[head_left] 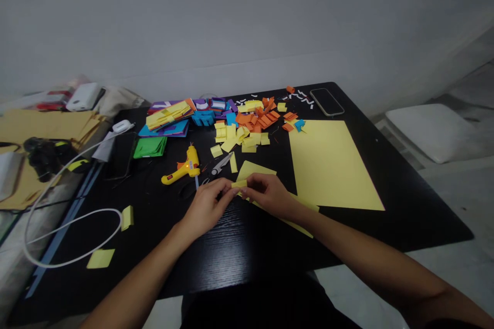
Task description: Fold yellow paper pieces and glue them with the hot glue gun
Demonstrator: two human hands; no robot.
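Observation:
Between my two hands is a small strip of yellow paper (239,184). My left hand (210,203) pinches its left end with thumb and fingers. The right end is pinched by my right hand (268,193). Beneath and behind my right hand lie cut sheets of yellow paper (257,168). Just beyond my left hand rest scissors (222,163), their handles partly hidden, and a yellow glue gun (187,166) with a lit switch. Past them sits a pile of small folded yellow paper pieces (241,136), with folded orange pieces (262,118) behind it.
A large yellow sheet (332,162) covers the table's right side, with a phone (327,102) behind it. Green folded paper (150,147) and stacked coloured paper (170,115) stand at back left. A white cable (73,266) loops near two yellow pieces (101,258) at left.

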